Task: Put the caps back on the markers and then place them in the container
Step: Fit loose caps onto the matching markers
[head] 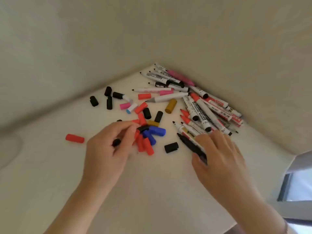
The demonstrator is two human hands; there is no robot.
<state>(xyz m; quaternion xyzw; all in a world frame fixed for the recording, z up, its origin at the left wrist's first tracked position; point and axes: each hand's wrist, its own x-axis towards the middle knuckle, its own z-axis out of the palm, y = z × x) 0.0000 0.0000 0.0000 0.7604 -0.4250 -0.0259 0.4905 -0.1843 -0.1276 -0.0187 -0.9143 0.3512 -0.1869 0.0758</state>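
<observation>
Several uncapped whiteboard markers (pixel 199 105) lie heaped in the corner where the white table meets two walls. Loose caps in red, black, blue, pink and mustard (pixel 146 132) are scattered left of the heap. My left hand (pixel 111 146) pinches a black cap (pixel 143 128) between thumb and fingertips at the edge of the cap pile; a second black cap (pixel 116 142) shows under its curled fingers. My right hand (pixel 219 156) grips a black-bodied uncapped marker (pixel 189 144), tip pointing up-left, at the near end of the heap. No container is in view.
A lone red cap (pixel 75 138) lies far left; a black cap (pixel 171 147) sits between my hands. The two walls close in behind the markers. The table's right edge (pixel 263 198) drops off beside a window frame (pixel 287 186).
</observation>
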